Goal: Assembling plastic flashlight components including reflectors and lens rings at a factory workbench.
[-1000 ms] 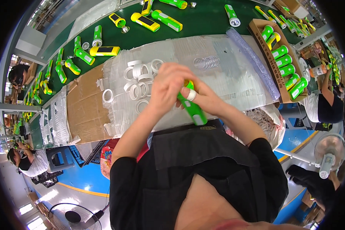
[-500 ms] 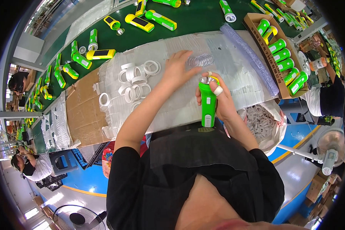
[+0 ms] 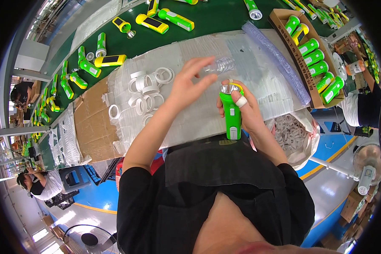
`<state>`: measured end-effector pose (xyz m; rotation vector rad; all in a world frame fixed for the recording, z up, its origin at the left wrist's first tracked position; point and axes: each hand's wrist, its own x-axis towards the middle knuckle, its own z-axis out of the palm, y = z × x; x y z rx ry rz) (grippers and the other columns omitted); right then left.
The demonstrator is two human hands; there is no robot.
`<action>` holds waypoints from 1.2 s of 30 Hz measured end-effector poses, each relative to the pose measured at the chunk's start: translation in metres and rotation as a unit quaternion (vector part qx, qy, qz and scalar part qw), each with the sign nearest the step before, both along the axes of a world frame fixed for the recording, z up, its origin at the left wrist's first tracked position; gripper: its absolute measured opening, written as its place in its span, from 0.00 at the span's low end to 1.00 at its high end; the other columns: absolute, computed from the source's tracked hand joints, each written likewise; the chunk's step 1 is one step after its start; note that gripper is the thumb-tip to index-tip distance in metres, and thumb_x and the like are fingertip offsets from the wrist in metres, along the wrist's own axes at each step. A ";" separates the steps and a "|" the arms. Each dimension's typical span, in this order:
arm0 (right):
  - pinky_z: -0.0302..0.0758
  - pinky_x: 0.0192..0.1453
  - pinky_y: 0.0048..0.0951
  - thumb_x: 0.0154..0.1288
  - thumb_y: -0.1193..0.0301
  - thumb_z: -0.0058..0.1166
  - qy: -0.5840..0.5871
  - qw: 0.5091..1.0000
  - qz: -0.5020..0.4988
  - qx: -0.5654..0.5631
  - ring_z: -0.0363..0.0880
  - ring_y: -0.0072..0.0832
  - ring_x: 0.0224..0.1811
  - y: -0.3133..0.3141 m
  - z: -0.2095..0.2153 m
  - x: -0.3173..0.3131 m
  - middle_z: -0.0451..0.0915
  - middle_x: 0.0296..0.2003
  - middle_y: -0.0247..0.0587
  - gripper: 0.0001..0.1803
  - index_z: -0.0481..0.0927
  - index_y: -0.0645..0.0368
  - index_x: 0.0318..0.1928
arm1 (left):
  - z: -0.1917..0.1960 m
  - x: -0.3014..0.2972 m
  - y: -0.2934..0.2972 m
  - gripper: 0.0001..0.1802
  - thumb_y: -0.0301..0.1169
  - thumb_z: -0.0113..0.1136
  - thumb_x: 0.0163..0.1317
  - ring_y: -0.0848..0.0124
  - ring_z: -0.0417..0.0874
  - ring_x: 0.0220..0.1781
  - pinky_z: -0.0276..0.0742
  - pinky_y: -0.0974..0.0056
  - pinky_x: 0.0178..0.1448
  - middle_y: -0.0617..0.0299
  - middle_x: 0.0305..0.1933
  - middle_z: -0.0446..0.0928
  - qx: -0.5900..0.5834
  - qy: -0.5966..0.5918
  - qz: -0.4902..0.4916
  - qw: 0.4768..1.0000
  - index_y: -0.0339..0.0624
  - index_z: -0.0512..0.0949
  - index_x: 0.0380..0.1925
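My right hand [image 3: 250, 111] is wrapped round a green flashlight [image 3: 232, 120], held upright with its uncovered silver reflector [image 3: 229, 89] facing up. A yellow ring [image 3: 240, 87] shows at the flashlight's top, against my fingers. White wrapping covers my right thumb and one fingertip. My left hand [image 3: 189, 84] hovers over the covered worktop, thumb and fingers apart, and nothing shows between them. Just beyond its fingertips lies an overlapping row of clear discs [image 3: 225, 64]. Left of that hand sit several white rings [image 3: 150, 84], some stacked.
Green and yellow flashlights [image 3: 176, 20] lie along the green table [image 3: 127, 44]. At right are a bubble-wrap roll [image 3: 277, 63], a cardboard box [image 3: 290, 44] of flashlights and a bag [image 3: 311, 146] of pale rings. Fans [image 3: 364, 178] and other people [image 3: 355, 108] are around.
My left hand has drawn slightly left and down, away from the clear discs. The flashlight in my right hand stays nearly in place. The whole view has shifted a little.
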<state>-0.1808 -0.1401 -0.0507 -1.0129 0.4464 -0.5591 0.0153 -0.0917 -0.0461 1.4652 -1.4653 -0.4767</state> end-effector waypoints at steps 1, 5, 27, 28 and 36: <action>0.76 0.35 0.29 0.72 0.54 0.49 -0.002 1.000 0.014 -0.003 0.78 0.26 0.32 0.001 0.004 0.000 0.78 0.34 0.44 0.26 0.66 0.59 0.60 | 0.006 -0.005 0.010 0.24 0.32 0.61 0.62 0.63 0.74 0.55 0.69 0.62 0.54 0.55 0.53 0.74 -0.049 -0.006 -0.051 0.997 0.42 0.74 0.59; 0.77 0.35 0.27 0.70 0.57 0.53 -0.032 0.998 0.047 -0.024 0.79 0.26 0.33 0.009 0.005 0.009 0.77 0.37 0.41 0.26 0.66 0.61 0.60 | 0.014 -0.019 0.038 0.23 0.40 0.43 0.72 0.58 0.67 0.58 0.66 0.58 0.59 0.51 0.55 0.68 -0.061 -0.129 -0.081 0.986 0.42 0.73 0.61; 0.75 0.36 0.26 0.70 0.64 0.52 -0.134 0.972 0.026 -0.192 0.76 0.24 0.31 -0.005 0.005 0.088 0.76 0.34 0.39 0.20 0.67 0.58 0.57 | 0.010 0.092 0.048 0.33 0.39 0.68 0.56 0.57 0.72 0.60 0.65 0.53 0.61 0.56 0.57 0.76 0.152 -0.394 0.098 0.901 0.48 0.70 0.63; 0.75 0.36 0.26 0.69 0.65 0.53 -0.117 0.979 0.037 -0.162 0.76 0.23 0.32 -0.003 0.001 0.093 0.76 0.34 0.38 0.20 0.67 0.58 0.57 | 0.006 0.098 0.050 0.33 0.39 0.68 0.56 0.57 0.72 0.60 0.65 0.53 0.61 0.56 0.57 0.76 0.149 -0.397 0.101 0.900 0.48 0.70 0.63; 0.77 0.36 0.26 0.68 0.67 0.55 -0.134 0.975 0.048 -0.169 0.76 0.21 0.34 -0.004 -0.004 0.110 0.76 0.36 0.36 0.20 0.67 0.59 0.57 | 0.037 0.078 0.057 0.15 0.30 0.74 0.50 0.76 0.77 0.41 0.71 0.72 0.36 0.61 0.44 0.80 -0.112 0.090 0.046 0.988 0.43 0.84 0.39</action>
